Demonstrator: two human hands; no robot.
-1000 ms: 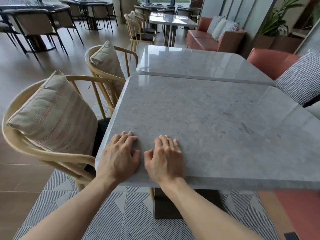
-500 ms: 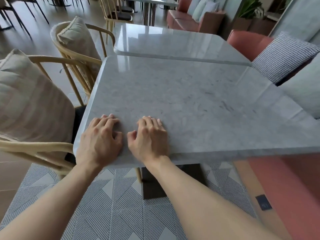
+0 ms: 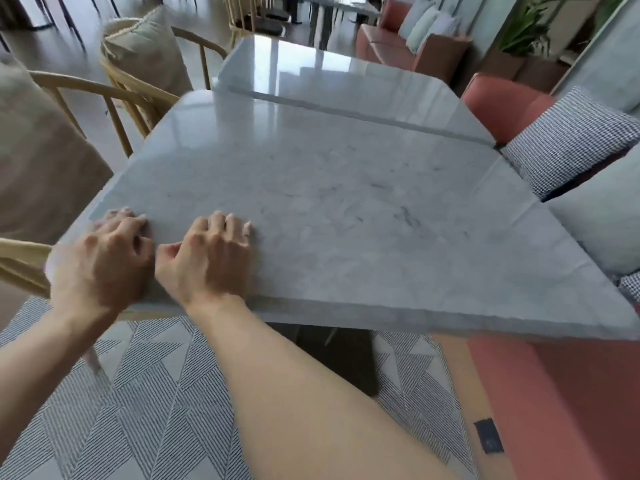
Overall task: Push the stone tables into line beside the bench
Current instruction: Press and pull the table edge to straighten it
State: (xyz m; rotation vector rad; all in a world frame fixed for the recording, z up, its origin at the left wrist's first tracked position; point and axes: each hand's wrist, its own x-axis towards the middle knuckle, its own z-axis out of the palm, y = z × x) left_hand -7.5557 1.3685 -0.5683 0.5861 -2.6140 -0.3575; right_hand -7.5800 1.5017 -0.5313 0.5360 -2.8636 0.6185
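Observation:
The near stone table (image 3: 346,202) is grey marble and fills the middle of the view. My left hand (image 3: 100,261) and my right hand (image 3: 207,258) lie side by side, palms down, on its near left corner, fingers bent and pressing on the top. A second stone table (image 3: 329,77) stands just behind it, its near edge running at an angle to the first table's far edge. The red bench (image 3: 502,105) runs along the right side, with a seat part (image 3: 554,393) at lower right.
Two wooden chairs with beige cushions (image 3: 145,53) stand against the tables' left side. A checked cushion (image 3: 571,140) and a pale cushion (image 3: 602,220) lie on the bench. A patterned rug (image 3: 156,393) covers the floor under the dark table base (image 3: 346,358).
The view has moved closer and tipped down. The near table has swung, its right side nearer the bench cushions. Both hands stay on the same corner, the fingers more bent.

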